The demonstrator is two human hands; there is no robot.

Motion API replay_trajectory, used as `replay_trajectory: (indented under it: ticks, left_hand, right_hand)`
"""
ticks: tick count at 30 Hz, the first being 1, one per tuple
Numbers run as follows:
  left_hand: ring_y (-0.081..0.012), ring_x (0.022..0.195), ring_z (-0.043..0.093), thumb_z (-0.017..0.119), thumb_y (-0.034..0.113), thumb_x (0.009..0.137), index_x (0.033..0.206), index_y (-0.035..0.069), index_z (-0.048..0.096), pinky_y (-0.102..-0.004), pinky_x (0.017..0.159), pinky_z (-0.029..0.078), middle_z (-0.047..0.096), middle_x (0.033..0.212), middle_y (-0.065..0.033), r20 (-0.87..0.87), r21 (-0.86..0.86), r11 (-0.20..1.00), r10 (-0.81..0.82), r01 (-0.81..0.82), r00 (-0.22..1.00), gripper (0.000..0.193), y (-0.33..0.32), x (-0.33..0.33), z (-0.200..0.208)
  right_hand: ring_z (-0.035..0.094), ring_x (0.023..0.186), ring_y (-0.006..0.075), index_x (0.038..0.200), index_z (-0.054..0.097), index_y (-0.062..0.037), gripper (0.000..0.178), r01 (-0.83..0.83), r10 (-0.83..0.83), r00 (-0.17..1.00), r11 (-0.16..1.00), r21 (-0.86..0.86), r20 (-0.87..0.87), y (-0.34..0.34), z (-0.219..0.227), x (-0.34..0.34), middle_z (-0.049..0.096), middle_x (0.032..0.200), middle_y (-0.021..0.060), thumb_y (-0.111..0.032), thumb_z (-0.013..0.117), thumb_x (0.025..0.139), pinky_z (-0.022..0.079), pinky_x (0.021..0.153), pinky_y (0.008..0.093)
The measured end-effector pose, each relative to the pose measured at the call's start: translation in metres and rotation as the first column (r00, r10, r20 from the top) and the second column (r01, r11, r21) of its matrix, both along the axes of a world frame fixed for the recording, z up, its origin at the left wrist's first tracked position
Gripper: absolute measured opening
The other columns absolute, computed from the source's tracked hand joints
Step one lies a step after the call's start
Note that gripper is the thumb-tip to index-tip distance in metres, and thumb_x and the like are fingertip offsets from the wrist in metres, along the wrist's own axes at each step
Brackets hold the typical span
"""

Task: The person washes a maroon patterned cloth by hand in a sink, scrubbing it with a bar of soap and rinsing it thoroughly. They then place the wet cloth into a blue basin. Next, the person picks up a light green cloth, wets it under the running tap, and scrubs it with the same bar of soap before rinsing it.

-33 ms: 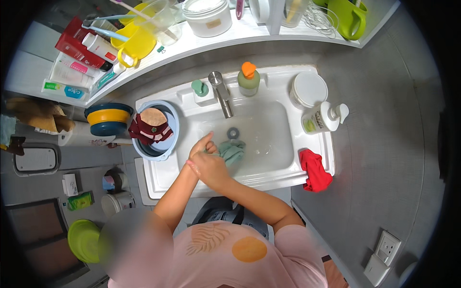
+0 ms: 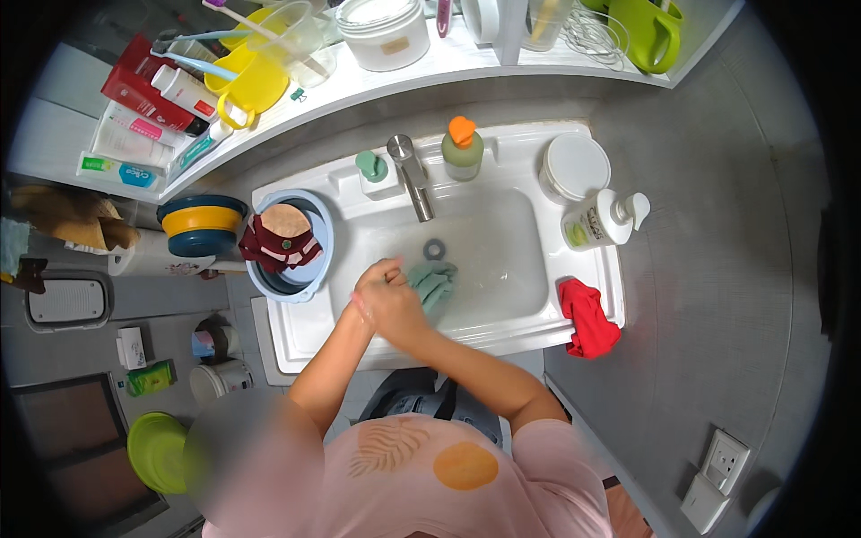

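Note:
My hands meet over the near left part of the white sink basin (image 2: 502, 251). My right hand (image 2: 397, 314) is closed round my left hand at the wrist, its fingertips on the wrist's outer side. The wrist skin there looks wet. Curled fingers show on my left hand (image 2: 380, 273), and what they hold, if anything, is hidden. A crumpled pale green cloth (image 2: 433, 283) lies in the basin just right of my hands, near the grey drain stopper (image 2: 434, 249). Whether the cloth touches my fingers I cannot tell. Beyond stands the metal faucet (image 2: 413, 179).
A light blue basin (image 2: 325, 235) with maroon and tan cloth sits left. Behind the sink are a green-capped dispenser (image 2: 372, 170) and an orange-topped bottle (image 2: 463, 152). Right are a white tub (image 2: 576, 168), a pump bottle (image 2: 596, 222) and red cloth (image 2: 587, 318). A cluttered shelf (image 2: 377, 82) overhangs the back.
My left fingers have curled in and shifted slightly, with the thumb no longer sticking out. My right hand has moved a little along the left wrist.

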State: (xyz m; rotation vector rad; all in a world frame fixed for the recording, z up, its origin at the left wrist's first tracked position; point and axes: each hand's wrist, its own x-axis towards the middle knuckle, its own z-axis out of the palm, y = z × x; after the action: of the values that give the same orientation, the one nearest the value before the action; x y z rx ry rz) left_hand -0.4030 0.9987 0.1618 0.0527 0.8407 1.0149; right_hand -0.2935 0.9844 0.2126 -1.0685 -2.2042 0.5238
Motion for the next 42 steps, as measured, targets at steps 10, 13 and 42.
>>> replay_trajectory:
  ticks: [10, 13, 42]
  left_hand:
    - [-0.0234, 0.064, 0.056, 0.044, 0.013, 0.084, 0.084, 0.001, 0.054, -0.0384, 0.062, 0.048, 0.058, 0.079, -0.0097, -0.128, -0.046, 0.992, 0.113, -0.12, 0.985, 0.016, 0.009, -0.006, -0.009]
    - [-0.0228, 0.066, 0.057, 0.042, 0.015, 0.084, 0.088, -0.001, 0.054, -0.0405, 0.062, 0.048, 0.058, 0.08, -0.0112, -0.384, -0.255, 0.944, 0.098, -0.208, 0.918, 0.02, 0.016, 0.025, 0.018]
    - [-0.0066, 0.079, 0.051, 0.061, 0.019, 0.084, 0.094, -0.001, 0.061, -0.0241, 0.07, 0.043, 0.06, 0.084, -0.0012, -0.86, 0.213, 0.802, -0.118, 0.558, 0.497, 0.022, -0.006, -0.021, 0.116]
  right_hand:
    - [0.056, 0.051, 0.0323, 0.07, 0.059, -0.0045, 0.03, 0.038, -0.053, 0.95, 0.998, -0.057, -0.308, 0.029, -0.019, -0.009, 0.057, 0.057, 0.0158, -0.025, 0.047, 0.088, 0.043, 0.047, 0.042]
    - [0.056, 0.052, 0.0332, 0.072, 0.06, -0.0062, 0.028, 0.208, -0.223, 0.974, 0.942, -0.263, -0.029, 0.068, -0.058, 0.006, 0.056, 0.056, 0.0159, -0.027, 0.049, 0.087, 0.044, 0.049, 0.0418]
    - [0.052, 0.084, 0.0126, 0.108, 0.054, -0.0021, 0.032, -0.459, -0.329, 0.634, 0.568, -0.683, -0.7, 0.098, 0.118, 0.103, 0.056, 0.093, 0.0043, -0.011, 0.059, 0.078, 0.043, 0.076, 0.0266]
